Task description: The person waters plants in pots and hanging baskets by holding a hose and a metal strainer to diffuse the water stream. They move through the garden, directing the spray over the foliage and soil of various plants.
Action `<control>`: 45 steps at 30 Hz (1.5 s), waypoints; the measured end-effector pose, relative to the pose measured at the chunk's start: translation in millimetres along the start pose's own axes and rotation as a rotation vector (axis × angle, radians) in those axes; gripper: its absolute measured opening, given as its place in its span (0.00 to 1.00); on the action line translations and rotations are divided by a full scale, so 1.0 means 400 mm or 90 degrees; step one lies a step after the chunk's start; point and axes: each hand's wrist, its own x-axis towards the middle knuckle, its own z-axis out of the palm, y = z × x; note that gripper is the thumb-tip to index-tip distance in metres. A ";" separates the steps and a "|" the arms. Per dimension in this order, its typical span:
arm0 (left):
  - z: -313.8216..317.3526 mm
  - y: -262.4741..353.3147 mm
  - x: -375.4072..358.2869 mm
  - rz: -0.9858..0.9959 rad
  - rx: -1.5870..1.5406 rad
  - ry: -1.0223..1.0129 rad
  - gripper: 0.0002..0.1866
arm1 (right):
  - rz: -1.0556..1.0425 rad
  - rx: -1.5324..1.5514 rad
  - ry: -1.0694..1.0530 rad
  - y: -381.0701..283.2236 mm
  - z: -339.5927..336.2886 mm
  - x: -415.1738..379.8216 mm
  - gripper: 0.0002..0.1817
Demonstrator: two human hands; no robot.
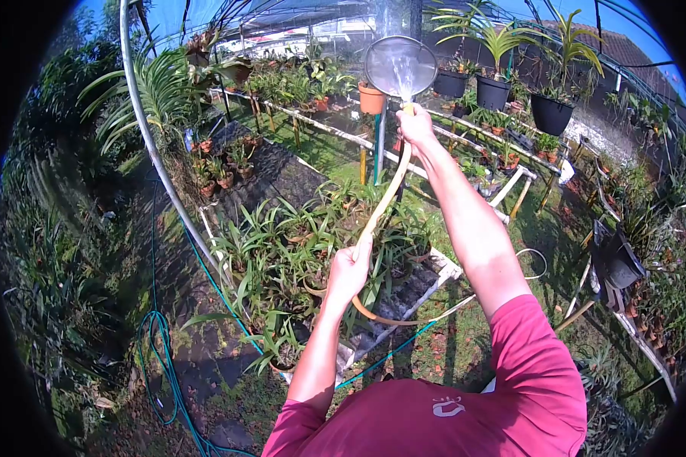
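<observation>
My right hand is wrapped round the front end of a yellow garden hose, arm stretched forward. Lower down, my left hand grips the same hose, which runs slantwise between the two fists. Water sprays from the hose's tip, overlapping a round, dark-rimmed, mesh-like disc just beyond my right hand. Behind my left hand the hose loops down and away to the right. Leafy potted plants crowd a low bench under the hose.
An orange pot hangs left of my right hand; black pots hang to the right. Pale rails cross behind. A curved pole rises on the left. A coiled teal hose lies on the ground.
</observation>
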 end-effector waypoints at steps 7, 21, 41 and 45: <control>0.057 -0.006 0.023 0.021 -0.027 -0.064 0.32 | 0.056 -0.006 0.046 0.041 -0.130 0.018 0.09; 0.164 0.048 0.026 -0.014 0.030 -0.089 0.31 | 0.006 0.024 0.170 0.094 -0.318 0.051 0.10; 0.335 0.067 0.060 0.078 0.112 -0.164 0.33 | -0.007 -0.039 0.273 0.000 -0.627 -0.025 0.10; 0.376 0.102 0.059 0.072 0.072 -0.211 0.32 | -0.090 -0.120 0.410 -0.049 -0.697 -0.018 0.17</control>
